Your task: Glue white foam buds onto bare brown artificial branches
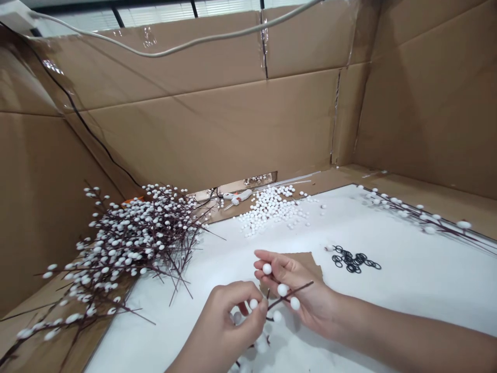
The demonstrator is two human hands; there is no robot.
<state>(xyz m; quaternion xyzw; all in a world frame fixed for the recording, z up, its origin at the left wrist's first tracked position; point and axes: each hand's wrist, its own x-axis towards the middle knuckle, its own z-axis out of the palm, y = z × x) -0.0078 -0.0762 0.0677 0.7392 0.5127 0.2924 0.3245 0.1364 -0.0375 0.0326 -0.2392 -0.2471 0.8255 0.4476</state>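
My left hand (236, 316) is closed around a dark brown artificial berry branch (277, 299) with white round berries along it. The branch's tip points up and to the right, across the palm side of my right hand (297, 290). Between the thumb and fingers of that right hand is a single white berry (267, 269). Other berries hang on twigs below my left hand, partly hidden by it. Under the hands lies a piece of brown cardboard (308, 260), mostly covered by the right hand.
A big heap of berry branches (143, 233) lies at left. Loose white berries (267, 207) are scattered at the back, beside a white glue gun (241, 197). Black rings (351, 260) sit at right, with another branch (423, 215) beyond. Cardboard walls (209, 119) enclose the table.
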